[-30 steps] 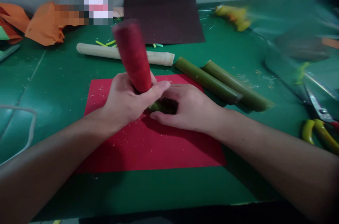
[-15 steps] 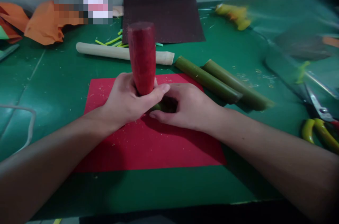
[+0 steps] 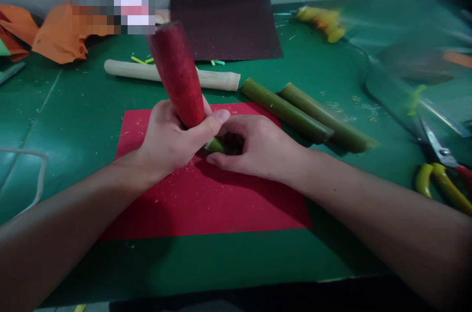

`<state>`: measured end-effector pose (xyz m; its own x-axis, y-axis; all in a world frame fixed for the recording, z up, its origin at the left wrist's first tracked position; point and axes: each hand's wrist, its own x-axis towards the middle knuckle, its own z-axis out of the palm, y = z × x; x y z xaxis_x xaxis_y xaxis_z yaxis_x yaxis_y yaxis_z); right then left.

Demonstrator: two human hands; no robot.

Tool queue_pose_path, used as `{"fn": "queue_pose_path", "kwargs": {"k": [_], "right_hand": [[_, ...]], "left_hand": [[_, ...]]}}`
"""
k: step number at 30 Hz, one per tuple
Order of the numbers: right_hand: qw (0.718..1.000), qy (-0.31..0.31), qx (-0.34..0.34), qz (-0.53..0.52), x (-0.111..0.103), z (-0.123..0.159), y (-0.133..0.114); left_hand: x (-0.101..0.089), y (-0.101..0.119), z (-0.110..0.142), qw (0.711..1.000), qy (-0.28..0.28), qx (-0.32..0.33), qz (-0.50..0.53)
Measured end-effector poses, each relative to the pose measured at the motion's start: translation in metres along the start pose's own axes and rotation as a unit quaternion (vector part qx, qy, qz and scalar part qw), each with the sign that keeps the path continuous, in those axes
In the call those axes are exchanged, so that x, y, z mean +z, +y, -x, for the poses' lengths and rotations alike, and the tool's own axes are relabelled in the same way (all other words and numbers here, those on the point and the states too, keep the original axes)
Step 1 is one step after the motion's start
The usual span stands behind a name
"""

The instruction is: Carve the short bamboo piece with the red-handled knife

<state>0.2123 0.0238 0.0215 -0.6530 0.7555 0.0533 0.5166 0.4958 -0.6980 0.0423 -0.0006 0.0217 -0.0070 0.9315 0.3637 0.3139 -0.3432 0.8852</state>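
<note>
My left hand [image 3: 175, 135] is closed round the lower end of a thick dark-red cylinder [image 3: 177, 76] that narrows downward. Its top leans left, and its bottom end is hidden in the fist. Close beside it, my right hand [image 3: 258, 147] curls over a short green bamboo piece [image 3: 217, 145], of which only a small part shows between thumb and fingers. The two hands meet low over a red sheet [image 3: 221, 203] sprinkled with pale shavings.
Behind the hands lies a pale peeled stick [image 3: 217, 79]. Two green bamboo lengths [image 3: 291, 111] rest to its right. Scissors with yellow handles [image 3: 440, 179] are at the right, a yellow corded tool [image 3: 324, 21] farther back. A dark sheet [image 3: 228, 24] and orange cloth-like material [image 3: 61, 36] sit at the back.
The red cylinder has tipped from nearly upright to leaning left in my left hand. A little more of the green bamboo piece shows between the hands. My right hand has barely moved.
</note>
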Motion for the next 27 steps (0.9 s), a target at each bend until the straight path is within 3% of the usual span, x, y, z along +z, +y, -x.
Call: {"fn": "queue_pose_path", "kwargs": {"k": [8, 18, 27], "right_hand": [[1.0, -0.006, 0.01, -0.018, 0.0009, -0.0001, -0.0008], [0.999, 0.014, 0.029, 0.012, -0.0015, -0.0021, 0.0029], [0.999, -0.009, 0.037, -0.004, -0.0025, -0.0025, 0.0003]], "left_hand": [[0.0006, 0.0033, 0.0018, 0.997, -0.015, -0.018, -0.075], [0.0059, 0.0013, 0.003, 0.992, 0.08, 0.0, -0.095], [0.0028, -0.0006, 0.0024, 0.999, 0.022, 0.0, -0.049]]}}
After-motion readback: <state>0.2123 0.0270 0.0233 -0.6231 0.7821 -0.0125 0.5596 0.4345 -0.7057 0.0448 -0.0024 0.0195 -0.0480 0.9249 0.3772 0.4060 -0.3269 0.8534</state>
